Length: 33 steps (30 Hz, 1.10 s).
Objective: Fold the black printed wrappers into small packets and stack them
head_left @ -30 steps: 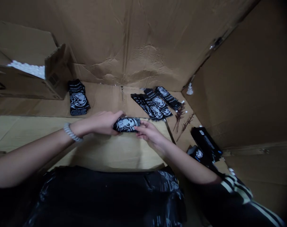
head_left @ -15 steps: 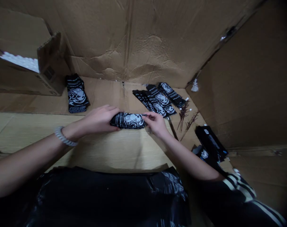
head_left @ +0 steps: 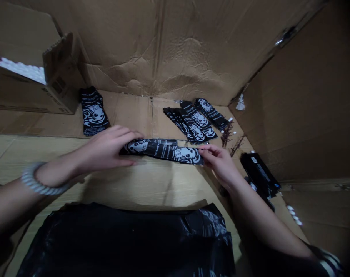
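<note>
Between my hands are slim black sachets printed with a white swirling figure. My left hand [head_left: 105, 148], with a coiled grey band at its wrist, curves round the left end of a sachet stack [head_left: 138, 146], fingers behind and thumb at the near side. Thumb and fingertips of my right hand [head_left: 221, 161] pinch the right end of one sachet [head_left: 188, 154]. That sachet sticks out to the right and its left part still overlaps the stack. Below them lies a large black plastic sheet or bag [head_left: 134, 242] along the near side.
Behind my left hand is a sachet pile [head_left: 94, 111], beside an open cardboard box [head_left: 27, 90] of white items. More sachets [head_left: 196, 119] fan out at the back right, near dark twigs [head_left: 227, 134]. Black packs [head_left: 260, 175] lie further right. Cardboard walls [head_left: 192, 50] enclose the back and right.
My right hand has moved right, drawing one sachet partly off the stack. My left hand has shifted a little left with the stack.
</note>
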Motion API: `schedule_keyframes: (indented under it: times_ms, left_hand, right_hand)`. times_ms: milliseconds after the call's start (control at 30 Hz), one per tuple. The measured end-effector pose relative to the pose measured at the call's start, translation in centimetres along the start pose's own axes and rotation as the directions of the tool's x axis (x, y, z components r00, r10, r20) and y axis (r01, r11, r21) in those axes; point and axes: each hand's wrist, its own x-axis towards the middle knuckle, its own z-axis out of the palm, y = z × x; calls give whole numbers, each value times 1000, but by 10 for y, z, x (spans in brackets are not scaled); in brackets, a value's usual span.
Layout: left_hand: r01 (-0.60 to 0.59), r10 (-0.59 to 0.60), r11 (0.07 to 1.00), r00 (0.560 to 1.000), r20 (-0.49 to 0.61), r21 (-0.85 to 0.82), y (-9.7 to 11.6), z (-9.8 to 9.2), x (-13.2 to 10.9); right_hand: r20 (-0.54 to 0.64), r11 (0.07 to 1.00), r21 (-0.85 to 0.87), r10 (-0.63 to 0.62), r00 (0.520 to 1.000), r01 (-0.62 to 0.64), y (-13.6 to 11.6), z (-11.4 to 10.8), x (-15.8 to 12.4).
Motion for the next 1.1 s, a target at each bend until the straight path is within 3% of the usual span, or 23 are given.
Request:
schedule_keyframes:
  times_ms: [167, 267, 367, 600, 667, 733, 833, 900, 1000, 1100]
  left_hand:
    - [-95, 92, 995, 991, -102, -32, 3, -2, -42]
    - [-48, 45, 997, 997, -56, -54, 8, -2, -61]
    - [3, -1, 996, 1000, 29, -94, 11, 1, -67]
    - [-4, 18, 983, 997, 71, -183, 29, 16, -58]
    - [-12, 26, 985, 996, 82, -174, 35, 20, -55]
    - [-8, 24, 989, 994, 106, -149, 38, 24, -54]
    - [-13, 26, 991, 995, 96, -136, 38, 29, -54]
    - [-24, 34, 989, 997, 63, -149, 37, 32, -54]
    - [-67, 70, 983, 997, 12, -170, 37, 33, -52]
    - [-188, 188, 978, 982, -2, -93, 40, 31, -49]
  right_hand:
    - [28, 998, -25, 57, 998, -56, 8, -27, -30]
    - [64, 994, -40, 104, 992, -102, 14, -30, -41]
    - [118, 994, -91, 76, 990, -65, 20, -16, -44]
    - [205, 947, -287, -86, 975, 144, 30, 21, -42]
    - [230, 896, -389, -129, 965, 213, 28, 23, -44]
    - [249, 772, -541, -231, 941, 333, 24, 23, -47]
    - [327, 508, -697, -402, 855, 506, 16, 26, -50]
    - [414, 407, -705, -429, 803, 581, 11, 35, -51]
    - [541, 393, -658, -347, 766, 643, 7, 57, -51]
    - [648, 400, -623, -219, 730, 672, 3, 82, -51]
